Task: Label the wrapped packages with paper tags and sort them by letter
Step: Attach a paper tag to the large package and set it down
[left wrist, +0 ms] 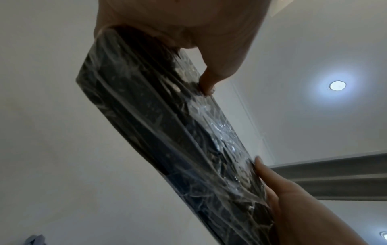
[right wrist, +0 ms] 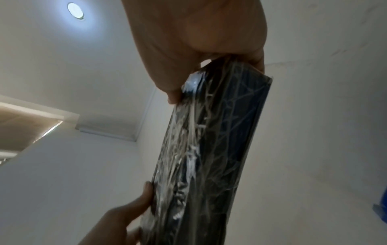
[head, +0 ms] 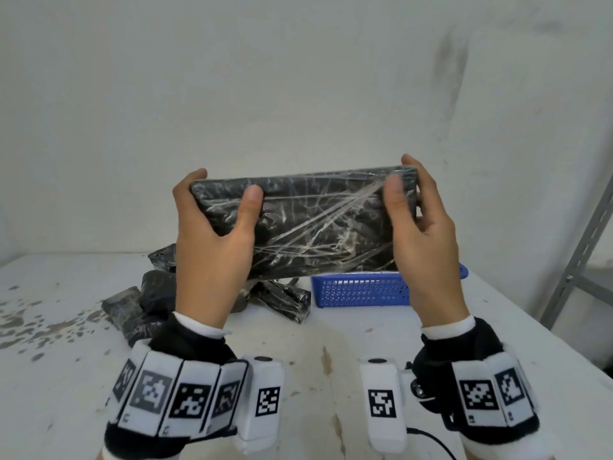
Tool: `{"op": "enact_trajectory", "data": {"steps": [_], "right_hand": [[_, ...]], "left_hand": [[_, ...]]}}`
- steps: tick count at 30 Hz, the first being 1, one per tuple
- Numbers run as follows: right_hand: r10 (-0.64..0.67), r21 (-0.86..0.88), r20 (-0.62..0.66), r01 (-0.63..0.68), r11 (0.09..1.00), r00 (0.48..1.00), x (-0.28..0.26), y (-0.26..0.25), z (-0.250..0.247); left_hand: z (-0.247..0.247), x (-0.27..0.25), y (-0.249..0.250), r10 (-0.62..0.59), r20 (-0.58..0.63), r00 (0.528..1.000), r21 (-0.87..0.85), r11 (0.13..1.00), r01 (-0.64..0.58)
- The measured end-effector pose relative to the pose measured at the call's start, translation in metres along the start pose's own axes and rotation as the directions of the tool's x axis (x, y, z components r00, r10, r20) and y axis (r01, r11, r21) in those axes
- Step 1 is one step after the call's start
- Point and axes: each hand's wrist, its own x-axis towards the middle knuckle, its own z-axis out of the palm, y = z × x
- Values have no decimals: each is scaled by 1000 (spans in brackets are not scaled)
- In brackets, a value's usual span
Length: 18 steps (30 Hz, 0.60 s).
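A flat black package (head: 308, 224) wrapped in clear film is held up in the air in front of the wall, long side level. My left hand (head: 215, 224) grips its left end, thumb on the near face and fingers behind. My right hand (head: 421, 220) grips its right end the same way. In the left wrist view the package (left wrist: 167, 132) runs away from my left hand (left wrist: 188, 33) towards my right hand (left wrist: 282, 199). The right wrist view shows the package (right wrist: 209, 149) edge-on below my right hand (right wrist: 199, 49). No paper tag shows on it.
Several more film-wrapped black packages (head: 152, 293) lie heaped on the stained white table (head: 298, 353) behind my left wrist. A blue mesh basket (head: 361, 290) stands at the back right. A grey metal shelf post (head: 583, 247) rises at the right edge.
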Motion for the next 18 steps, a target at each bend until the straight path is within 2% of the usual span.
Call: {"op": "enact_trajectory", "data": {"steps": [6,11,18], "right_hand": [[10,33,-11,-9,999,1000,-1,-5,-3],[41,39,-10,-41,998,999,-1,-4,-5],[42,-34,-13,-42,999,999,-3,-2,-2]], "left_hand": [[-2,2,-1,-60,-60,996,-37,998,58],[-3,4,0,-34,-108,994,-46,999,29],[-1,0,0,-169,-36,985,-120,979,163]]}}
